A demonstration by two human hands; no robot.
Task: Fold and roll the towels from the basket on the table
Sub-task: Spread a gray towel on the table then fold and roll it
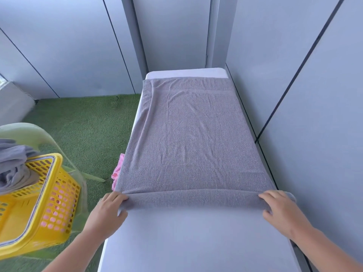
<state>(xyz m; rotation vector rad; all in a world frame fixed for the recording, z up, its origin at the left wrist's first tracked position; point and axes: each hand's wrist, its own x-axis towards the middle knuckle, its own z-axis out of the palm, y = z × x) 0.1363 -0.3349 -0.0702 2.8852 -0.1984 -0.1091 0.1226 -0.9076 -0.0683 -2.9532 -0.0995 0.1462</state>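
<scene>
**Grey towel flat on table, near edge rolled, both hands on the roll**

- Wall panels (314,95): smooth pale grey with dark seams. They run along the table's right side and behind its far end, so that side is boxed in.
- Table (196,242): long, narrow, white, smooth matte top with rounded far corners. The near part is bare.
- Towel (192,138): grey terry with light creases and a woven band near the far hem. It lies lengthwise over most of the tabletop; the left edge droops over the side. The near end is turned up into a low roll (192,199) across the full width.
- Artificial turf (84,118): green, covers the floor to the left.
- Chair (39,132): translucent green plastic with a curved back, left of the table.
- Basket (49,213): yellow perforated plastic, rectangular, sitting on the chair. Pink shows through its holes.
- Grey towels (13,167): crumpled heap spilling over the basket rim.
- Left hand (110,211): fingers curled over the roll's left end, thumb on the near side, gripping it.
- Right hand (280,209): same grip at the roll's right end.
- Pink cloth (117,171): peeks out at the table's left edge, partly under the towel.
</scene>
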